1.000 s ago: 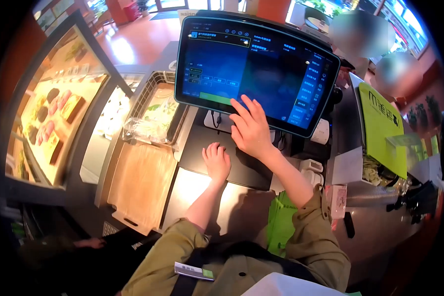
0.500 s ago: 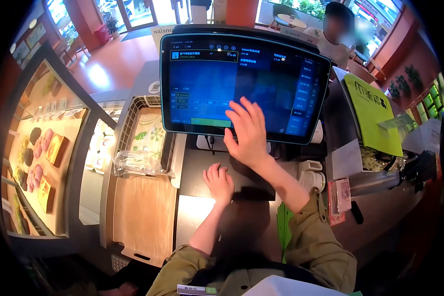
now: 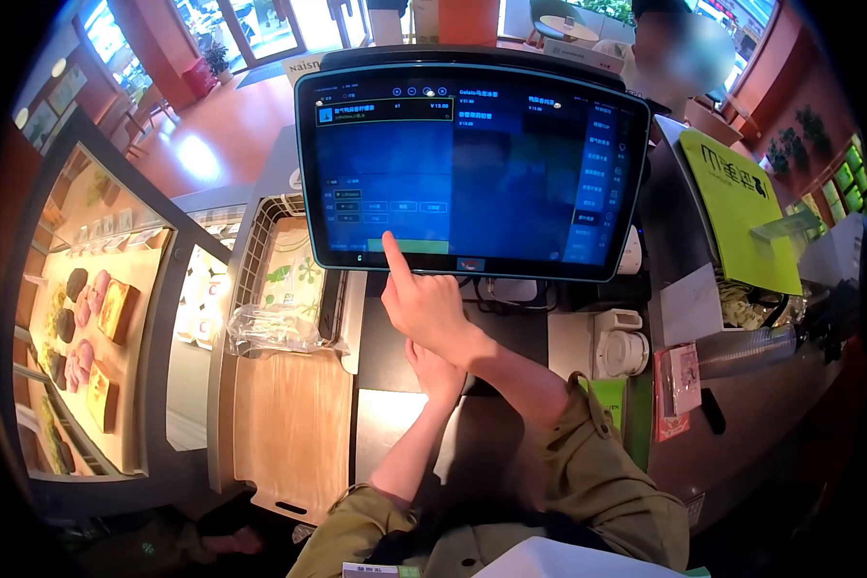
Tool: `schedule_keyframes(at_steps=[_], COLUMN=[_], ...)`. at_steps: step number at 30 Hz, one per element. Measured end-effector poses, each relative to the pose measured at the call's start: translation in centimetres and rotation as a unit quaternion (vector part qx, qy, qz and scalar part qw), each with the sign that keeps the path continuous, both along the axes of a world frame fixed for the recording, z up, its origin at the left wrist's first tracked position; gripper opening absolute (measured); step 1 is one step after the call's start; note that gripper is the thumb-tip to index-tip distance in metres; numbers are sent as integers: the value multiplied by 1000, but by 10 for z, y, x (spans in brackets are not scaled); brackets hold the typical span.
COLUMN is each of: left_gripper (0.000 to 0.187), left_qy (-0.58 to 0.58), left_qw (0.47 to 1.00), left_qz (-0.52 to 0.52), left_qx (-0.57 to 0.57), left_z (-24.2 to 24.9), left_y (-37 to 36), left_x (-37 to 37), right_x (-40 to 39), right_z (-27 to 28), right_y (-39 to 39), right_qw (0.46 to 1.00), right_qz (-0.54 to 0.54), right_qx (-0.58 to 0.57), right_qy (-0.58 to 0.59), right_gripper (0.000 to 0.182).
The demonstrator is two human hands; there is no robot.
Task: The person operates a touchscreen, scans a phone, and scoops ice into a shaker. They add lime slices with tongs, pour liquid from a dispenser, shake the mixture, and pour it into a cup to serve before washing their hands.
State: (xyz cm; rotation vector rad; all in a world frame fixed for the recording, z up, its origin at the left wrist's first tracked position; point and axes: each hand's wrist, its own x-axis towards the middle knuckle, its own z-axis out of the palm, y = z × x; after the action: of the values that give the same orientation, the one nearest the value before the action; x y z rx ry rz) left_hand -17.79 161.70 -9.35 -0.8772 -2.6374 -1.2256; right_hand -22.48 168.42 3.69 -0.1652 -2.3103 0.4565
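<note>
A large touchscreen (image 3: 520,202) with a blue display stands on the counter. My right hand (image 3: 429,310) is just below its lower left part, index finger stretched up to the green bar (image 3: 409,247) and the other fingers curled, holding nothing. Whether the fingertip touches the glass cannot be told. Beneath the right hand and wrist, my left hand (image 3: 437,374) is partly covered, its fingers mostly hidden, near the counter top.
Left of the screen are a wire basket (image 3: 265,231) with plastic-wrapped packages, a wooden tray (image 3: 294,424) and a pastry display case (image 3: 188,250). A yellow-green bag (image 3: 742,222) and a white device (image 3: 618,347) lie right. A person (image 3: 657,58) is beyond the screen.
My right hand has moved left and down across my left hand, its spread fingers now curled except the index finger. The view has shifted slightly, and the person beyond appears nearer.
</note>
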Motion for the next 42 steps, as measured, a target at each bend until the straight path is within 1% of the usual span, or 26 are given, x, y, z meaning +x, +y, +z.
schedule_keyframes(at_steps=[1, 4, 6, 8, 10, 11, 12, 13, 14, 16, 18, 19, 22, 23, 26, 29, 32, 35, 38, 41, 42], left_gripper=[44, 44, 42, 39, 37, 36, 46, 45, 38, 27, 19, 15, 13, 11, 12, 13, 14, 14, 14, 13, 13], left_qy=[-21, 14, -42, -91, -153, -89, -140, -115, -99, -3, 32, 60, 33, 77, 68, 98, 76, 85, 100, 147, 129], left_qw=[1000, 999, 998, 994, 985, 993, 985, 989, 990, 996, 998, 996, 997, 994, 996, 993, 996, 995, 993, 987, 990], left_qz=[0, 33, 43, -4, -41, -73, -77, -90, -94, -86, -62, -70, -67, -69, -59, -58, -47, -54, -54, -57, -57], left_qx=[-2, 13, 32, 52, 70, 29, 60, 39, 37, 1, -3, 0, 36, 30, 15, -6, 17, 26, 33, 15, 16], left_z=[4, -3, -9, -18, -28, -28, -20, -18, -15, -15, -21, -21, -18, -23, -17, -21, -31, -22, -25, -30, -27], left_y=[-1, 0, -5, -9, -11, -14, -14, -14, -12, -8, -4, -3, -2, -3, -1, 0, -1, -1, 0, 0, -1], left_x=[1, 1, 4, 4, 1, -2, 0, -1, 0, -1, -2, -4, -1, -3, -1, -4, -4, -2, -3, -8, -6], right_x=[-1, -4, -6, -10, -10, -8, -6, -5, -4, -2, 1, -1, -4, -3, -4, -4, -2, 3, 6, 8, 8], right_z=[0, -1, -2, -9, -10, -8, -5, -4, -4, -4, -4, -9, -15, -17, -22, -25, -22, -15, -11, -9, -9], right_y=[-1, -5, -9, -13, -16, -17, -18, -19, -20, -22, -23, -23, -24, -24, -24, -25, -26, -24, -24, -24, -24], right_qw=[1000, 999, 998, 997, 998, 998, 998, 997, 996, 992, 991, 989, 987, 986, 986, 986, 987, 984, 982, 981, 981], right_qz=[2, 18, -3, -33, -11, -13, -4, -4, -1, 35, 49, 61, 63, 70, 82, 85, 87, 95, 99, 96, 95], right_qx=[-9, -33, -43, -4, -47, -55, -61, -70, -81, -122, -128, -134, -145, -148, -144, -134, -132, -146, -156, -161, -162], right_qy=[4, 19, 37, 67, 43, 35, 25, 29, 35, 2, 9, 2, 26, 24, 36, 44, 37, 36, 46, 40, 36], right_gripper=[59, 61, 63, 66, 68, 69, 71, 72, 72, 73, 74, 74, 75, 76, 75, 76, 77, 78, 80, 81, 82])
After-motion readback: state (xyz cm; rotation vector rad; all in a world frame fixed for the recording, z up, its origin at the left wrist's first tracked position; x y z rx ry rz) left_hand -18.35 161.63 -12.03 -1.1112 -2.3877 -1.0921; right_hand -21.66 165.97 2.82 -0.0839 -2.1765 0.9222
